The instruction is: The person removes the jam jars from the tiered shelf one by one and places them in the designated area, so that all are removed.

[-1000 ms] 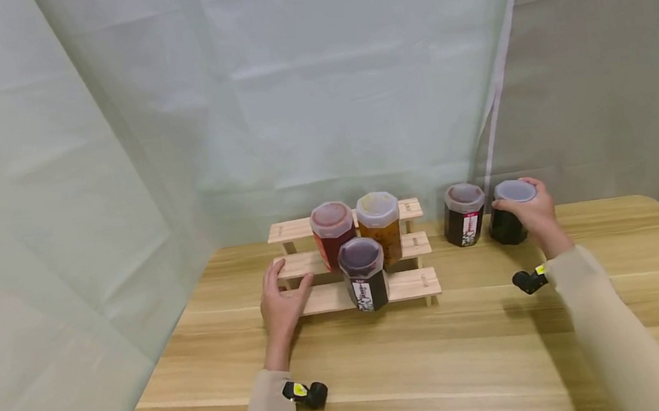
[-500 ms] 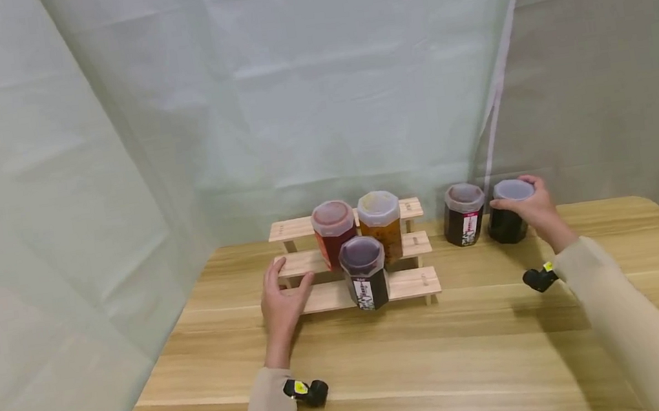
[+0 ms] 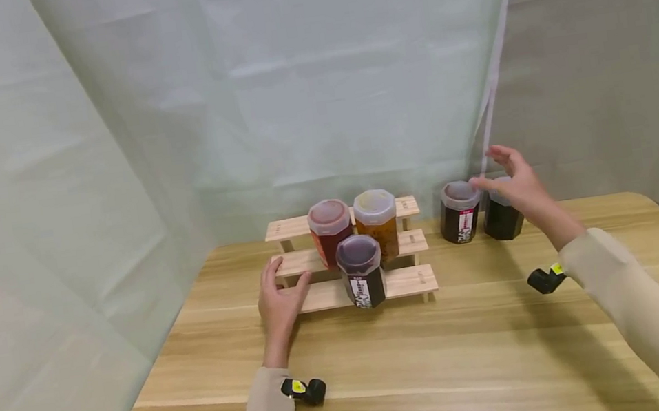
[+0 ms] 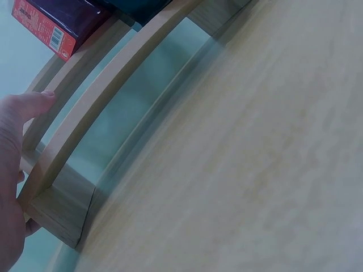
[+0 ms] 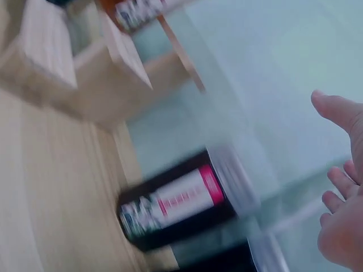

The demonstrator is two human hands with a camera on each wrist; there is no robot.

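the right hand point(image 3: 518, 189) is hovering with fingers spread and relaxed, its grip wide open and holding nothing, just above the dark jar with the pale translucent lid point(image 3: 501, 214) that is standing on the pale wooden tabletop point(image 3: 461, 348), right of the rack. beside that jar is standing a second dark jar with a red-and-white label point(image 3: 459, 211). the left hand point(image 3: 277, 301) is resting on the left end of the three-tiered bare-wood step rack point(image 3: 410, 282), thumb on the middle step, fingers loosely extended, steadying it rather than clasping. on the steps are sitting a red-filled jar point(image 3: 328, 231), an amber-filled jar point(image 3: 376, 221) and a dark purple-lidded jar point(image 3: 361, 269). it looks like jars are being dealt with one by one; a next pick would call for closing round a smooth faceted plastic body.
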